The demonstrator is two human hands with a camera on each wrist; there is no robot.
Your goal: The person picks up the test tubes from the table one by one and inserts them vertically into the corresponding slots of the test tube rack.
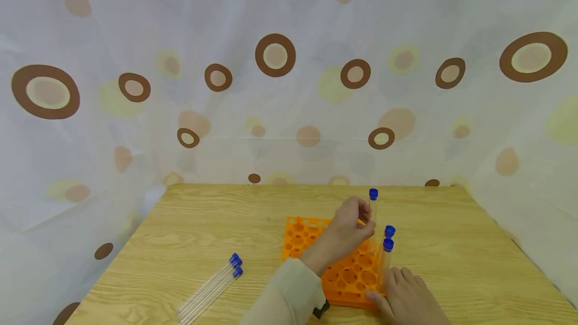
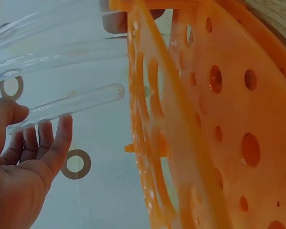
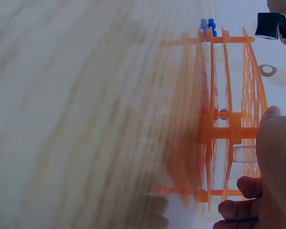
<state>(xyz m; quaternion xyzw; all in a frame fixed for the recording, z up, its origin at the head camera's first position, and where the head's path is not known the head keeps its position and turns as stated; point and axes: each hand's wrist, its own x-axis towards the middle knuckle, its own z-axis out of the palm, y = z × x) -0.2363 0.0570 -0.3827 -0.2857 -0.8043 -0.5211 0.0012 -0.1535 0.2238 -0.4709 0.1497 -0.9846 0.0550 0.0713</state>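
Observation:
My left hand (image 1: 345, 232) pinches a clear test tube (image 2: 71, 107) with a blue cap (image 1: 373, 194) between thumb and fingers. In the left wrist view the tube's rounded end points at the holed top plate of the orange test tube rack (image 1: 343, 297), just short of it. Two other blue-capped test tubes (image 1: 388, 246) stand upright along the rack's right side. My right hand (image 1: 408, 295) grips the rack's near right corner, its thumb at the front edge and its fingers along the side.
Several blue-capped test tubes (image 1: 209, 290) lie side by side on the wooden table (image 1: 217, 214), left of the rack. A spotted white curtain (image 1: 307, 99) hangs behind and beside the table. A dark strap-on device (image 1: 321, 309) shows at my left wrist.

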